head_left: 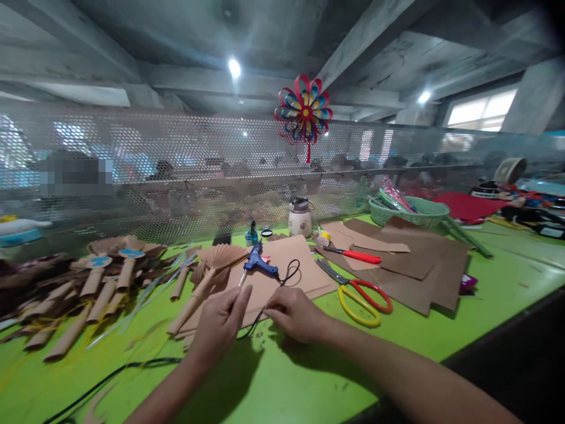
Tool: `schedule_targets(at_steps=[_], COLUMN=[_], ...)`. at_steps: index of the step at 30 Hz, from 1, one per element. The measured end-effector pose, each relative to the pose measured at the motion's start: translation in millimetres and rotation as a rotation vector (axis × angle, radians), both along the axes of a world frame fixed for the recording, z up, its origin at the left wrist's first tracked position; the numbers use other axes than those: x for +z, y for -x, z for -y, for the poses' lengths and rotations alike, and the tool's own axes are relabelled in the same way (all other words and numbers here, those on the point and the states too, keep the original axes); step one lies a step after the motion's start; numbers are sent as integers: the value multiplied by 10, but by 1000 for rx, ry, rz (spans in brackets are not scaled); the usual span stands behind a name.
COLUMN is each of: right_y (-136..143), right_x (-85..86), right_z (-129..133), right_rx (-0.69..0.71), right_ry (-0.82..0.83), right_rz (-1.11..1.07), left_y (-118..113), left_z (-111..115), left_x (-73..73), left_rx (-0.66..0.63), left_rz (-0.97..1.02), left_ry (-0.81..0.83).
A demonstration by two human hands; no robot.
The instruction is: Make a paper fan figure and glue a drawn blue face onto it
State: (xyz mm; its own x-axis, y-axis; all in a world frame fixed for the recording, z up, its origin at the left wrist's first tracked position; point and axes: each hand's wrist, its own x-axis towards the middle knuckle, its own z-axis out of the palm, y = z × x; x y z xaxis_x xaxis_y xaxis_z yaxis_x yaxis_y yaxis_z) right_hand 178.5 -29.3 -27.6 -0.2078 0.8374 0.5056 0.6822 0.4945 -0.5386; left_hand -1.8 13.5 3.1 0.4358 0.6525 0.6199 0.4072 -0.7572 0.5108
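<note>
A blue glue gun (260, 262) lies on a stack of brown paper sheets (304, 259), its black cord (291, 274) looping off to the right. From the gun a thin pale glue stick (242, 277) runs down to my left hand (223, 315), whose thumb and fingers close at its end. My right hand (298, 315) is pinched shut beside the cord; what its fingertips hold, if anything, is too small to make out. To its right rest scissors (355, 292) with red and yellow handles. A pleated paper fan (212, 277) with a rolled handle lies left of the gun.
More paper fans (99, 277) pile up at the left. Red-handled scissors (359, 257), dark brown sheets (408, 259) and a green basket (410, 209) are at the right. A white bottle (300, 218) and a small teal bottle (251, 235) stand before the perforated metal screen (212, 171).
</note>
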Motion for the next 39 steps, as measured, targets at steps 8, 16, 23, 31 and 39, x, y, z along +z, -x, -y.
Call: schedule_targets(at_steps=[8,16,23,31,39], right_y=[6,4,-7,17,1], right_x=[-8,19,55,76,56], right_z=[8,19,16,39,27], right_rx=[1,-3,-21,-23,-23], right_ry=[-30,-72,-104,-95,-93], right_rz=[-22,-67,-97,-105,-121], left_y=[-2,-1,-9,-1,-20], left_z=[29,52,87,85,66], left_x=[-119,-81,-98,-133,-133], left_rx=[-43,-85,-122,-258,-253], left_rz=[2,-9,-67,-8,-87], left_ry=[25,84,89,95,127])
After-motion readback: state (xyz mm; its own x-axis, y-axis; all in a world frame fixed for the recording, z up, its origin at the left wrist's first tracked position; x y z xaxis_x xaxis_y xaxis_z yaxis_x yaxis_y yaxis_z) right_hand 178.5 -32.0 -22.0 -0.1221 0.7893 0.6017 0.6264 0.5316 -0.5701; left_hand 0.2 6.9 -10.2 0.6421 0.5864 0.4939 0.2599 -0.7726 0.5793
